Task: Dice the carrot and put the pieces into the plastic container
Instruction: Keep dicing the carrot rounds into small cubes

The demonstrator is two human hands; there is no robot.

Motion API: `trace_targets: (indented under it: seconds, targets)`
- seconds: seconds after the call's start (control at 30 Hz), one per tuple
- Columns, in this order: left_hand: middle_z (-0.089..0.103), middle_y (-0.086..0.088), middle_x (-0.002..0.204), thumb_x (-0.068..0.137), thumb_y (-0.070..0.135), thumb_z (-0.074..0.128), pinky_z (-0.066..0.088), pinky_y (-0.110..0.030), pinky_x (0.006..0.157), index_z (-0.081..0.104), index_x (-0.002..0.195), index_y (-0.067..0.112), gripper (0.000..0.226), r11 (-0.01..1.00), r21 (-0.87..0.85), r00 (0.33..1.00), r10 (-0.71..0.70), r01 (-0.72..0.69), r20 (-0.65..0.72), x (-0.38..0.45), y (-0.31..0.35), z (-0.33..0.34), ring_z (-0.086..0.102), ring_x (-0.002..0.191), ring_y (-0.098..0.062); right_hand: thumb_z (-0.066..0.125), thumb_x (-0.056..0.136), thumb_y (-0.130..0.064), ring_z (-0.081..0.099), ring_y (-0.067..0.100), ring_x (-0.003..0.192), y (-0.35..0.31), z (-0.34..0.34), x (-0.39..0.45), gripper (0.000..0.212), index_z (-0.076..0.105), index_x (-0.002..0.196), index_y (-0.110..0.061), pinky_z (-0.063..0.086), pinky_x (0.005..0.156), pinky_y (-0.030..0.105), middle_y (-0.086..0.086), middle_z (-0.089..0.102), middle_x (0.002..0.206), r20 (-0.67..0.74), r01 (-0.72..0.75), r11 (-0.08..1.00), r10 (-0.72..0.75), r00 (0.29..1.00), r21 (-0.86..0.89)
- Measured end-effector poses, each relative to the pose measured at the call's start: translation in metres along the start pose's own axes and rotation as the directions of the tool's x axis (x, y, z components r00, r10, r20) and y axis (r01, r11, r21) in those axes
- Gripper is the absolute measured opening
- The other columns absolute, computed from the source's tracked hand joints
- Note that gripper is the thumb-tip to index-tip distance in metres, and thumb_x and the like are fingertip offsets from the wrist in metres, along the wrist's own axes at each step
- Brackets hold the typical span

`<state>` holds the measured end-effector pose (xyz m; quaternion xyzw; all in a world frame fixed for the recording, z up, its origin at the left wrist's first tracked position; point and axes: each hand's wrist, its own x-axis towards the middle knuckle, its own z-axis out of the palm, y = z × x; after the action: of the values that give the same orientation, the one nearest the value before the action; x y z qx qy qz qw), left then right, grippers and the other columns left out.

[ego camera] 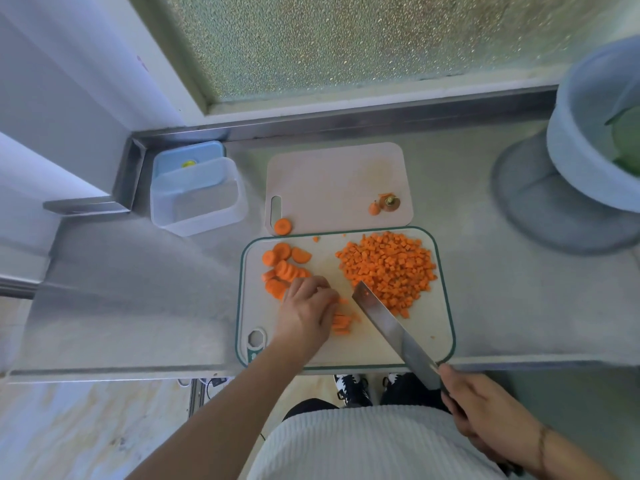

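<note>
Two hands are busy: my right hand (485, 410), nearest me at the counter edge, is wrapped round the handle of the knife (391, 327), though the handle itself is buried in my fist and I cannot see how firm that hold is. My left hand (308, 310) sits just left of the blade tip, fingers curled down onto a small bundle of carrot strips (341, 322), pinning them. Since the strips are short and my fingertips are tucked out of sight close to the edge, I judge a slip could nick a finger or send the strips skidding. Just beyond my left hand lie the carrot slices (282, 268) not yet cut, partly covered by my knuckles, so their count is unclear. Right of the blade, the diced pile (388, 268) touches it; a careless sweep could push cubes off the cutting board (440, 341). Farther off, up and left, the plastic container (199, 199) stands without any carrot in it, well apart from the dice, so spills on transfer seem likely.
</note>
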<state>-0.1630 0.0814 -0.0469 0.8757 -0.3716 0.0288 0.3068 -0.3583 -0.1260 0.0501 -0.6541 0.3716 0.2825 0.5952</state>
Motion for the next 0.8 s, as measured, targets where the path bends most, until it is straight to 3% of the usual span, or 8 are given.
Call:
trace_targets:
  seconds: [0.13,0.27,0.4,0.5,0.63,0.7,0.8]
  targets:
    - [0.065,-0.002,0.106,0.098,0.03,0.053,0.052,-0.044,0.078,0.074,0.102,0.014,0.026,0.995,0.027,0.983,0.091,-0.096,0.163,-0.003,-0.006,-0.005,0.058,0.091,-0.026,0.04,0.093,-0.051,0.021,0.013,0.042,-0.001,0.002,-0.004,0.047,0.041,0.064,-0.013,0.017,0.043,0.02,0.004,0.03,0.053,0.043,-0.01,1.0,0.01,0.999,0.015]
    - [0.062,-0.002,0.117,0.087,0.052,0.062,0.05,-0.039,0.088,0.069,0.118,0.016,0.048,0.98,0.084,0.951,0.151,-0.18,0.269,-0.012,-0.01,-0.012,0.057,0.103,-0.023,0.038,0.096,-0.05,0.016,0.014,0.04,0.0,0.005,-0.003,0.051,0.038,0.057,-0.017,0.014,0.045,0.02,0.001,0.024,0.049,0.056,-0.016,1.0,0.015,0.998,0.026]
    - [0.063,-0.001,0.111,0.086,0.052,0.059,0.053,-0.034,0.073,0.069,0.114,0.018,0.045,0.965,0.145,0.945,0.172,-0.218,0.278,-0.015,-0.008,-0.013,0.06,0.091,-0.022,0.036,0.097,-0.052,0.016,0.015,0.042,0.0,0.007,0.003,0.054,0.04,0.058,-0.016,0.015,0.047,0.022,0.004,0.026,0.049,0.065,-0.031,0.999,0.031,0.997,0.013]
    - [0.063,-0.001,0.107,0.086,0.048,0.055,0.055,-0.03,0.058,0.07,0.109,0.017,0.042,0.982,0.11,0.956,0.116,-0.151,0.269,-0.016,-0.001,-0.013,0.065,0.081,-0.02,0.037,0.097,-0.051,0.017,0.015,0.041,-0.001,0.008,0.007,0.052,0.042,0.062,-0.014,0.017,0.046,0.021,0.003,0.028,0.048,0.05,-0.034,0.999,0.035,0.998,-0.013]
    - [0.062,-0.002,0.105,0.085,0.044,0.059,0.057,-0.036,0.053,0.068,0.107,0.014,0.039,0.998,0.055,0.96,-0.021,0.006,0.28,-0.018,0.009,-0.011,0.065,0.075,-0.022,0.037,0.093,-0.061,0.014,0.014,0.045,-0.006,0.007,0.014,0.052,0.04,0.066,-0.016,0.012,0.044,0.019,0.002,0.026,0.053,0.043,-0.045,0.999,0.045,0.998,0.01]
    - [0.062,-0.003,0.101,0.083,0.046,0.061,0.057,-0.034,0.053,0.07,0.104,0.012,0.041,0.995,0.021,0.96,-0.1,0.098,0.261,-0.017,0.017,-0.008,0.063,0.071,-0.021,0.036,0.088,-0.064,0.019,0.014,0.044,-0.008,0.002,0.019,0.054,0.039,0.065,-0.015,0.017,0.041,0.021,-0.001,0.028,0.051,0.01,0.014,0.999,-0.014,1.0,-0.029]
    - [0.063,-0.002,0.089,0.078,0.047,0.064,0.053,-0.028,0.047,0.073,0.092,0.011,0.04,0.983,-0.014,0.968,-0.177,0.182,0.179,-0.01,0.029,0.003,0.061,0.061,-0.019,0.031,0.085,-0.065,0.032,0.009,0.045,-0.012,0.002,0.026,0.055,0.039,0.063,-0.015,0.03,0.047,0.023,-0.005,0.035,0.051,-0.029,0.155,0.962,-0.166,0.986,-0.226]
